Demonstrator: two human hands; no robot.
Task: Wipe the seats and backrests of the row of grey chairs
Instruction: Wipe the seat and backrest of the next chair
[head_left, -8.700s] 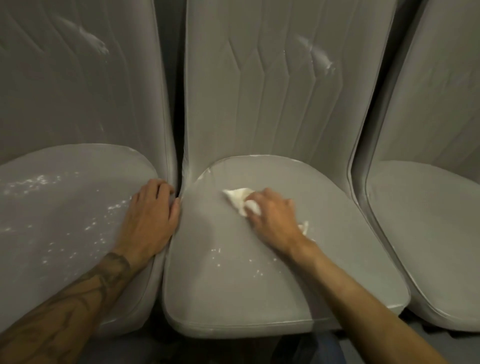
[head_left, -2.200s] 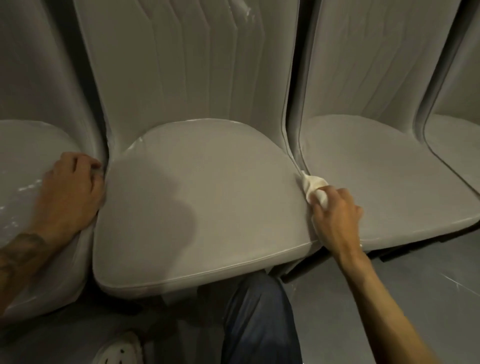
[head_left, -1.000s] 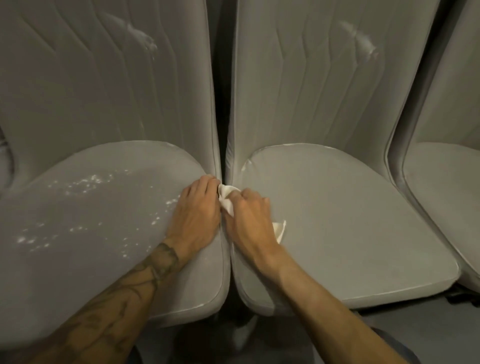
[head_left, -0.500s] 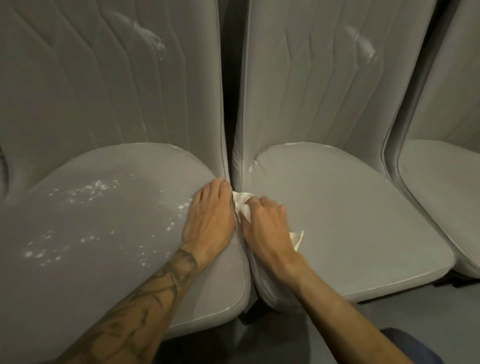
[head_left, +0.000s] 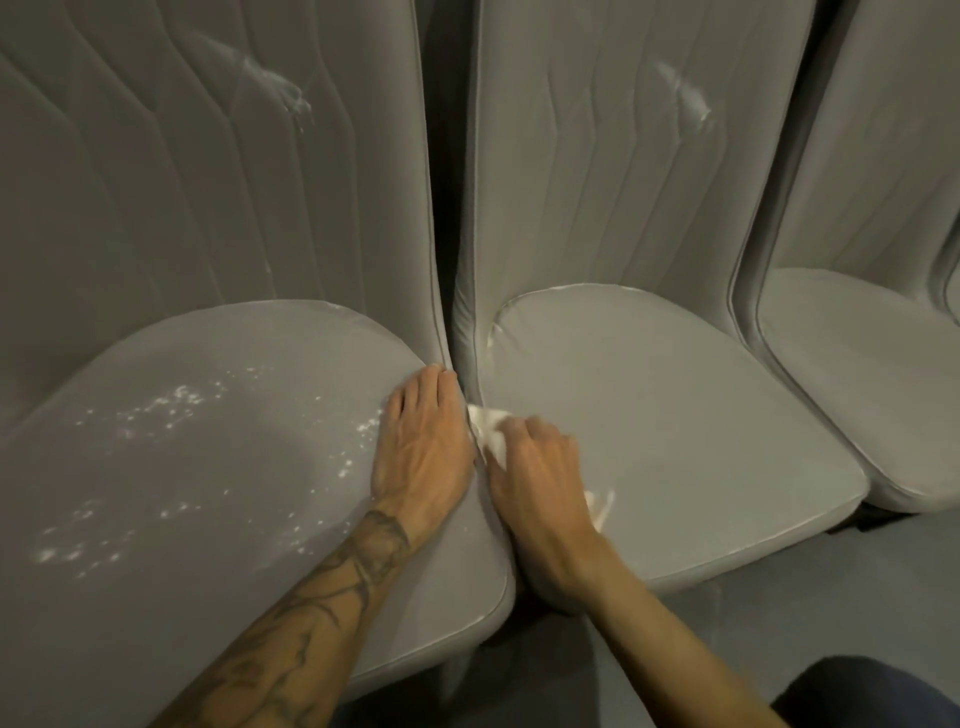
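Risk: right hand, curled round the cloth, may skip white specks on the left seat, where the left hand presses flat, fingers together.

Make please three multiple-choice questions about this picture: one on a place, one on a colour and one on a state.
1. Where is the cloth?
A) on the floor
B) under the right hand, at the left edge of the middle seat
C) on a backrest

2. What colour is the cloth?
A) blue
B) red
C) white

3. How does the left seat look?
A) scattered with white specks
B) spotless
C) covered by a towel

Answers:
1 B, the right hand grips it beside the gap between the chairs.
2 C, it shows white against the grey seat.
3 A, the specks lie beside the left hand.
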